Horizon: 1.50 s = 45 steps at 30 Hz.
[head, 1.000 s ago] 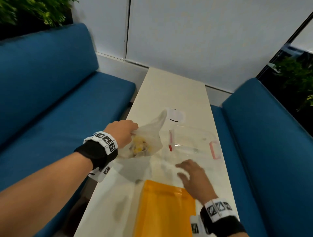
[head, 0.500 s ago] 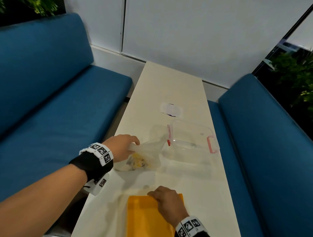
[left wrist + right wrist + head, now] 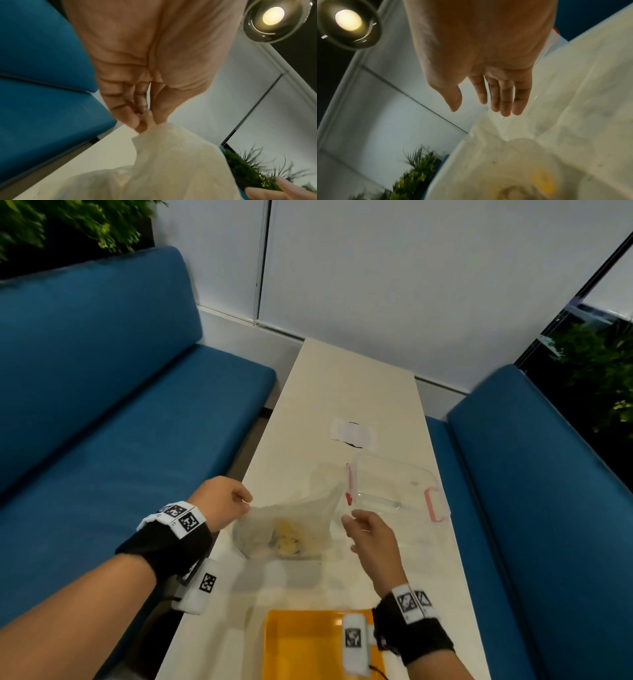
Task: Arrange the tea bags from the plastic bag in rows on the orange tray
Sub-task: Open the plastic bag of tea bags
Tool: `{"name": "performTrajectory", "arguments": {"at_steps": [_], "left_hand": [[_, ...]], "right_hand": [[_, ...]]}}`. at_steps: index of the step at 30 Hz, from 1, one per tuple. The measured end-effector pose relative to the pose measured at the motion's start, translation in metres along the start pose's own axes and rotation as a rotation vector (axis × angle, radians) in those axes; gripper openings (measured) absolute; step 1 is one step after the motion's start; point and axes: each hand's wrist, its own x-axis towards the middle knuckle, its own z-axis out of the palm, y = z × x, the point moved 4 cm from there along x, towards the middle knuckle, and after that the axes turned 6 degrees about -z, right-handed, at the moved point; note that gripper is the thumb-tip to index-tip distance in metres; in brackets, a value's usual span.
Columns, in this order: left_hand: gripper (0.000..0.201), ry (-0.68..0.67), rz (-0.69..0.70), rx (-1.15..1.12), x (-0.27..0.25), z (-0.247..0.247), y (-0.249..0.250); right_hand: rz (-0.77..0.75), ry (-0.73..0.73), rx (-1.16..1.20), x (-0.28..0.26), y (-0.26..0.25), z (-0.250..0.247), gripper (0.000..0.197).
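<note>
A thin translucent plastic bag [image 3: 287, 525] lies on the white table [image 3: 352, 392] with yellow tea bags [image 3: 287, 539] showing through it. My left hand [image 3: 239, 501] pinches the bag's left rim between thumb and fingertips; the left wrist view shows that pinch on the bag [image 3: 171, 162]. My right hand [image 3: 356, 529] hovers open just right of the bag, fingers straight, holding nothing. In the right wrist view the right hand [image 3: 488, 106] is above the bag [image 3: 513, 162], with yellow tea bags [image 3: 542, 181] below. The orange tray [image 3: 308, 645] sits at the near table edge, its visible part bare.
A clear lidded container with pink clips [image 3: 397, 487] lies behind my right hand. A white label [image 3: 354, 434] sits farther back on the table. Blue benches [image 3: 102, 440] flank the narrow table on both sides.
My right hand left the orange tray and moved forward to the bag's right side. The left hand lowered the bag onto the table and keeps its pinch on the rim.
</note>
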Motion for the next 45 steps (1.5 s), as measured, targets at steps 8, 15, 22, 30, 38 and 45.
{"name": "performTrajectory", "arguments": {"at_steps": [8, 15, 22, 30, 38, 45], "left_hand": [[0.026, 0.13, 0.272, -0.295, -0.018, -0.023, 0.009], [0.029, 0.146, 0.439, -0.504, -0.031, -0.039, 0.008], [0.028, 0.241, 0.251, -0.564, -0.027, -0.049, -0.006], [0.019, 0.265, 0.189, -0.531, -0.029, -0.056, -0.002], [0.02, 0.222, 0.233, -0.324, -0.023, -0.069, 0.009], [0.02, 0.046, 0.155, 0.006, -0.02, -0.073, 0.026]], "right_hand": [[0.028, 0.004, 0.127, 0.051, -0.03, 0.015, 0.068], [-0.045, -0.086, 0.066, 0.068, -0.052, 0.005, 0.024], [-0.191, -0.027, 0.017, 0.058, -0.065, -0.019, 0.017], [-0.284, 0.008, -0.024, 0.042, -0.061, -0.034, 0.02], [-0.297, 0.028, -0.044, 0.039, -0.068, -0.037, 0.015], [-0.28, 0.027, -0.059, 0.034, -0.069, -0.039, 0.016]]}}
